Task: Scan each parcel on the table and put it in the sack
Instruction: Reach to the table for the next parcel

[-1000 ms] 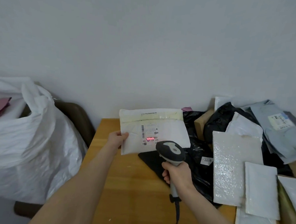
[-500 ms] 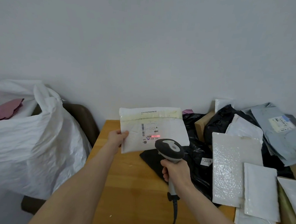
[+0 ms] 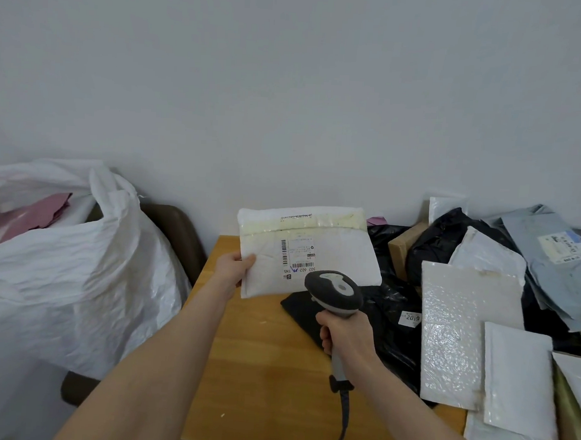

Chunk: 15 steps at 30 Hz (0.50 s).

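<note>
The white parcel (image 3: 341, 256) is held up over the far left corner of the table (image 3: 261, 369), pinched at its left edge by the left hand (image 3: 234, 269), thumb in front. The scanner (image 3: 334, 291) is gripped by the right hand (image 3: 347, 335), fingers wrapped round the handle, aimed at the label (image 3: 299, 257). Only one edge is held tbh, so it could get dropped short of the sack (image 3: 78, 266) at left.

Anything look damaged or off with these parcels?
The white parcel in the left hand has a yellowed, stained tape strip across its top; no tear shows. On the table, the bubble envelope has a brownish scuff along its top edge.
</note>
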Tool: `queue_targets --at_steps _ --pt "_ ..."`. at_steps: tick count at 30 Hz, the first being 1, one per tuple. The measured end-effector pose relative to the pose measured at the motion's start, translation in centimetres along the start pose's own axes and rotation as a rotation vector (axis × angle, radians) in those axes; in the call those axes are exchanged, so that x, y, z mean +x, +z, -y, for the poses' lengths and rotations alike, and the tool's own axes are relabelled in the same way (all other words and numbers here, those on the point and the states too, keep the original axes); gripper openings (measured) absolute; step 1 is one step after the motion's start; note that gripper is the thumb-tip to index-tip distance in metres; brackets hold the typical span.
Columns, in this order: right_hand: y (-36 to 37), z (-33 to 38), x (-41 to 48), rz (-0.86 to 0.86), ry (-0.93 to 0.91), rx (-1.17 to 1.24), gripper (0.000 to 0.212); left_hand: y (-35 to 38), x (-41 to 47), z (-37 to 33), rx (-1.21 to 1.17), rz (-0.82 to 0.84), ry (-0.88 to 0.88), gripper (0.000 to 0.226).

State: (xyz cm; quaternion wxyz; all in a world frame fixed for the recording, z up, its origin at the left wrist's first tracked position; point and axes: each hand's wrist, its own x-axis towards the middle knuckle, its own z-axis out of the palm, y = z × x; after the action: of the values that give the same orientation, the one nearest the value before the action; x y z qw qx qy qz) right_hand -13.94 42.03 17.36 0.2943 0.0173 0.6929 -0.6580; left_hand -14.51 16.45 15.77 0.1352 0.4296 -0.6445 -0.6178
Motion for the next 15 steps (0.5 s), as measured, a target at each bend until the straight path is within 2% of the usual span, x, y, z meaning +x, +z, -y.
queue_targets --at_steps 7,12,15 --pt "1.6 3.5 1.1 0.075 -0.158 0.026 0.014 -2.4 -0.9 -2.8 0.008 -0.043 0.088 0.028" --pt "6.1 8.5 3.5 0.014 -0.257 0.051 0.009 -7.8 -1.6 -7.6 -0.095 -0.096 0.198 0.025" --pt "9.6 11.0 4.5 0.065 -0.299 0.046 0.014 -12.2 -1.9 -10.2 -0.174 -0.145 0.246 0.024"
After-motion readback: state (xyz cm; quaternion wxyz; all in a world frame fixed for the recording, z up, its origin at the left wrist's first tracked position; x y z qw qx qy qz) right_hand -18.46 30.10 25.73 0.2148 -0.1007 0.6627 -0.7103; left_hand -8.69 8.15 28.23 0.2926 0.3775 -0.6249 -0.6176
